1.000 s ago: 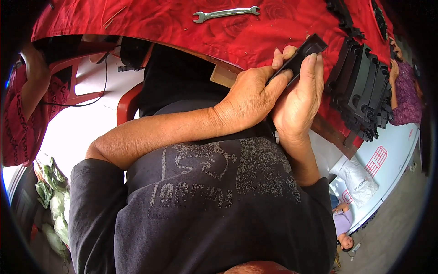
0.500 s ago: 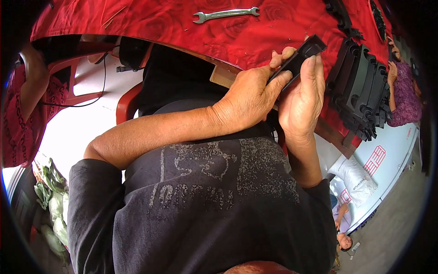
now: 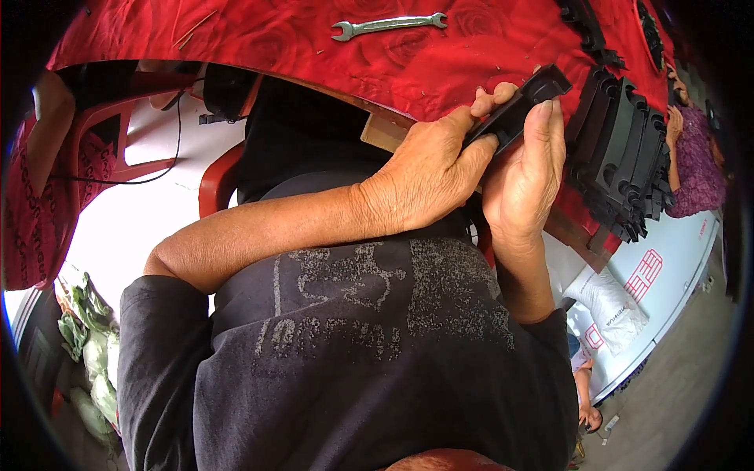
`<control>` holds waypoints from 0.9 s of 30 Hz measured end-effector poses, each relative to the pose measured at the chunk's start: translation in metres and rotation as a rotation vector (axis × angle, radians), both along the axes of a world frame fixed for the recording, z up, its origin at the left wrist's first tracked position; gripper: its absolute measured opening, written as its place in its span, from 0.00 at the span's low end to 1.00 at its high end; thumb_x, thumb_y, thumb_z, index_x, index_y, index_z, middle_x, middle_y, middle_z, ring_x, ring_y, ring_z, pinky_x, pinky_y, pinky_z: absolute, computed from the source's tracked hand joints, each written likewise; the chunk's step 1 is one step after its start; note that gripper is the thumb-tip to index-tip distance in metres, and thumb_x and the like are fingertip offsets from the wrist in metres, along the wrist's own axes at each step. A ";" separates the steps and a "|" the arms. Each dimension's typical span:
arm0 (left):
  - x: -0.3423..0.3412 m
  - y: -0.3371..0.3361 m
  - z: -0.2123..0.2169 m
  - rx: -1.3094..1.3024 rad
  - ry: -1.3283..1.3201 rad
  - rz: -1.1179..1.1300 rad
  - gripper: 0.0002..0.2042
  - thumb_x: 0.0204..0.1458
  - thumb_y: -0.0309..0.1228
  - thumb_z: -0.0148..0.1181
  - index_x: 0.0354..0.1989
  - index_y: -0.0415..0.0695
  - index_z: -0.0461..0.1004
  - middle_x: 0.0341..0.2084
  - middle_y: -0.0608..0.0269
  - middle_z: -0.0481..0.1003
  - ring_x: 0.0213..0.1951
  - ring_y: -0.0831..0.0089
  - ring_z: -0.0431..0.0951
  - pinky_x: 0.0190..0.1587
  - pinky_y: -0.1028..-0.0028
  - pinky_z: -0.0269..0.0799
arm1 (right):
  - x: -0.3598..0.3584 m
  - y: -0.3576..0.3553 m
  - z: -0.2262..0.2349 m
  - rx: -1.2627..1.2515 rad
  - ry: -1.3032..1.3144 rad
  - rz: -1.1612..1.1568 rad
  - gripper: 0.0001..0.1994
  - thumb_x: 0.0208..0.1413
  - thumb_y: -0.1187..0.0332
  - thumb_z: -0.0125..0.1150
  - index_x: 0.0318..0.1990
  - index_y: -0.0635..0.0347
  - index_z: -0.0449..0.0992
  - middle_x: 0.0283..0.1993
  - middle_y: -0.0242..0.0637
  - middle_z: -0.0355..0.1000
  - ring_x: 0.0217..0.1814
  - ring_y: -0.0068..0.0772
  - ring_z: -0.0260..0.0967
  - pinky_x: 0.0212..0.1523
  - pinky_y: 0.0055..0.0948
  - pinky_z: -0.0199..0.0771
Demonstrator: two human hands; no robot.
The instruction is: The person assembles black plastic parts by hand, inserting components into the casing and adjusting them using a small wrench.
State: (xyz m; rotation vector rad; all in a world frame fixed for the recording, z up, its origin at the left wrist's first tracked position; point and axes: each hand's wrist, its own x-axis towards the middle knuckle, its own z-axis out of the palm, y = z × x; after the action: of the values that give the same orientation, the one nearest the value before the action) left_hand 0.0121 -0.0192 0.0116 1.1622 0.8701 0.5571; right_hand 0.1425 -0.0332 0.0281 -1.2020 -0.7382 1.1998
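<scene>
A long black plastic piece with a hollow, box-like end [image 3: 542, 89] is held tilted between my two hands, just over the near edge of the table. My left hand [image 3: 428, 161] grips its lower end, with the thumb pressed into the channel. My right hand [image 3: 526, 177] supports the piece from the right side, its thumb and fingers closed round it. Part of the piece is hidden behind my fingers. Beside my right hand lies a stack of similar black plastic pieces [image 3: 619, 149] on the red cloth.
A double-ended open wrench [image 3: 389, 27] lies on the red tablecloth [image 3: 271, 35]. More black parts [image 3: 583, 27] sit at the far right. A person in purple [image 3: 697, 157] is at the right, another in dark red [image 3: 47, 204] at the left. A red chair [image 3: 218, 182] stands nearby.
Both hands and the black piece have shifted slightly to the right. My left thumb has slid lower along the piece. The person at the lower right has moved partly behind my sleeve.
</scene>
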 end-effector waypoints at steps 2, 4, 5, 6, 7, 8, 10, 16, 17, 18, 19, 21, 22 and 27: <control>0.000 0.001 0.000 -0.055 0.006 -0.049 0.29 0.68 0.35 0.44 0.75 0.43 0.49 0.22 0.65 0.71 0.22 0.81 0.73 0.28 0.79 0.73 | -0.003 0.000 0.003 -0.004 0.014 -0.002 0.17 0.74 0.57 0.43 0.50 0.65 0.68 0.43 0.39 0.71 0.45 0.34 0.70 0.64 0.42 0.66; 0.001 0.003 -0.003 -0.028 -0.055 -0.029 0.29 0.68 0.35 0.45 0.75 0.43 0.49 0.23 0.65 0.72 0.22 0.81 0.73 0.28 0.79 0.73 | -0.006 0.000 0.005 -0.011 0.018 -0.018 0.17 0.73 0.57 0.44 0.50 0.65 0.68 0.42 0.39 0.71 0.45 0.34 0.70 0.63 0.41 0.67; 0.000 0.003 -0.003 -0.027 -0.054 -0.028 0.29 0.68 0.35 0.45 0.75 0.43 0.49 0.23 0.65 0.72 0.22 0.81 0.73 0.28 0.79 0.73 | -0.006 0.000 0.005 -0.011 0.019 -0.017 0.17 0.73 0.57 0.44 0.50 0.65 0.68 0.42 0.39 0.71 0.45 0.34 0.70 0.63 0.41 0.67; -0.001 0.004 -0.002 -0.071 -0.074 -0.046 0.29 0.68 0.35 0.45 0.75 0.43 0.49 0.23 0.65 0.72 0.22 0.81 0.73 0.28 0.80 0.73 | -0.005 0.000 0.004 -0.026 0.002 -0.023 0.17 0.73 0.57 0.44 0.50 0.65 0.68 0.42 0.39 0.71 0.46 0.34 0.70 0.63 0.40 0.67; -0.001 0.005 -0.001 -0.114 -0.094 -0.063 0.29 0.68 0.35 0.45 0.75 0.43 0.49 0.23 0.65 0.73 0.22 0.81 0.73 0.28 0.80 0.72 | -0.004 -0.001 0.003 -0.042 -0.016 -0.028 0.17 0.73 0.57 0.45 0.50 0.65 0.68 0.43 0.39 0.71 0.46 0.34 0.70 0.62 0.40 0.68; -0.001 0.005 -0.002 -0.115 -0.094 -0.065 0.29 0.68 0.35 0.45 0.75 0.43 0.49 0.23 0.65 0.73 0.22 0.81 0.73 0.28 0.80 0.72 | -0.005 -0.001 0.003 -0.042 -0.016 -0.029 0.17 0.73 0.57 0.45 0.50 0.65 0.68 0.43 0.39 0.71 0.46 0.34 0.70 0.62 0.40 0.68; -0.001 0.005 -0.002 -0.127 -0.085 -0.053 0.29 0.68 0.35 0.45 0.75 0.43 0.49 0.23 0.65 0.73 0.23 0.80 0.74 0.27 0.80 0.72 | -0.006 0.000 0.005 -0.010 0.009 0.020 0.16 0.73 0.57 0.45 0.50 0.64 0.68 0.43 0.39 0.71 0.47 0.34 0.70 0.60 0.38 0.68; -0.005 0.008 0.001 -0.149 -0.078 -0.089 0.25 0.68 0.36 0.46 0.70 0.38 0.58 0.24 0.63 0.75 0.24 0.79 0.75 0.28 0.79 0.73 | -0.001 -0.002 0.000 -0.054 -0.070 0.001 0.16 0.73 0.58 0.45 0.51 0.64 0.67 0.44 0.39 0.71 0.47 0.35 0.70 0.58 0.38 0.68; -0.007 0.007 0.002 -0.149 -0.077 -0.089 0.25 0.68 0.36 0.46 0.70 0.38 0.58 0.24 0.63 0.75 0.24 0.79 0.75 0.28 0.79 0.73 | -0.001 -0.001 0.002 -0.054 -0.070 0.002 0.16 0.73 0.58 0.45 0.51 0.64 0.67 0.44 0.39 0.71 0.47 0.35 0.70 0.58 0.38 0.68; -0.009 0.004 0.002 -0.110 -0.064 -0.089 0.21 0.67 0.36 0.47 0.64 0.36 0.64 0.25 0.62 0.75 0.25 0.78 0.76 0.30 0.78 0.73 | -0.001 0.001 0.005 -0.028 -0.051 0.041 0.15 0.73 0.57 0.44 0.50 0.62 0.66 0.43 0.38 0.72 0.44 0.32 0.72 0.51 0.33 0.71; -0.011 0.003 0.002 -0.071 -0.050 -0.090 0.19 0.67 0.36 0.48 0.57 0.34 0.69 0.25 0.61 0.76 0.26 0.77 0.77 0.31 0.77 0.74 | -0.001 0.001 0.007 -0.001 -0.031 0.081 0.15 0.73 0.57 0.44 0.50 0.60 0.65 0.42 0.37 0.73 0.40 0.30 0.74 0.44 0.28 0.74; -0.021 0.002 0.003 -0.033 0.016 -0.123 0.16 0.66 0.36 0.50 0.52 0.34 0.70 0.26 0.60 0.76 0.28 0.77 0.78 0.33 0.76 0.74 | 0.001 0.003 0.005 0.008 -0.035 0.040 0.15 0.73 0.56 0.44 0.50 0.60 0.65 0.42 0.37 0.73 0.41 0.32 0.75 0.46 0.31 0.74; -0.024 0.002 0.003 0.006 0.083 -0.155 0.15 0.65 0.36 0.52 0.46 0.34 0.72 0.26 0.59 0.77 0.30 0.76 0.79 0.35 0.74 0.74 | 0.002 0.004 0.003 0.019 -0.039 0.002 0.15 0.73 0.56 0.45 0.50 0.60 0.65 0.43 0.38 0.74 0.42 0.35 0.76 0.47 0.33 0.74; -0.028 0.000 0.002 0.039 0.148 -0.181 0.15 0.62 0.35 0.56 0.48 0.33 0.72 0.29 0.56 0.79 0.33 0.74 0.80 0.37 0.73 0.75 | 0.008 0.004 0.001 -0.010 -0.004 -0.038 0.16 0.73 0.57 0.46 0.52 0.62 0.67 0.45 0.41 0.73 0.48 0.41 0.75 0.57 0.42 0.71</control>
State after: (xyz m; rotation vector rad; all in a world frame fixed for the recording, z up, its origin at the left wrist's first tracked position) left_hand -0.0163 -0.0196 0.0136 1.3160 0.8719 0.3443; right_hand 0.1502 -0.0296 0.0293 -1.2214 -0.7100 1.1710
